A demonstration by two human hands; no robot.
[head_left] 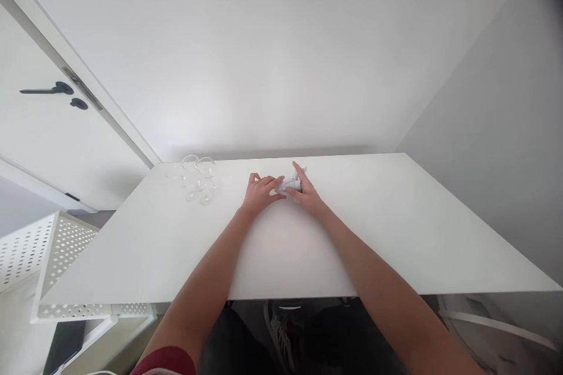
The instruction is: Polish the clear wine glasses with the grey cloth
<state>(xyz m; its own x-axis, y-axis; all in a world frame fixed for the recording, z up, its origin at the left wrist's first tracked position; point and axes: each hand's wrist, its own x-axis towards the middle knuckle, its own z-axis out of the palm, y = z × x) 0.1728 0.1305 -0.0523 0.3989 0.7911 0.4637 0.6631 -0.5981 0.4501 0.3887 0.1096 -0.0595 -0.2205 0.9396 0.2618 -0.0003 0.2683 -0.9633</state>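
A small clear bottle with a white top (290, 186), resembling a spray bottle, is tilted onto its side between my two hands, over the far middle of the white table (281, 258). My left hand (259, 192) is closed around its left end, the thumb and fingers on either side. On the white top at the right end, my right hand (310, 193) is closed too, with its index finger stretched up along it. My fingers hide part of the bottle. I cannot tell whether it rests on the table.
Several clear glass pieces (200, 181), apparently stemmed glasses, stand at the table's back left. A wall (281, 70) rises behind the table. To the left are a door with a black handle (61, 88) and a white perforated rack (65, 246). A pale curved frame (497, 328) shows at lower right.
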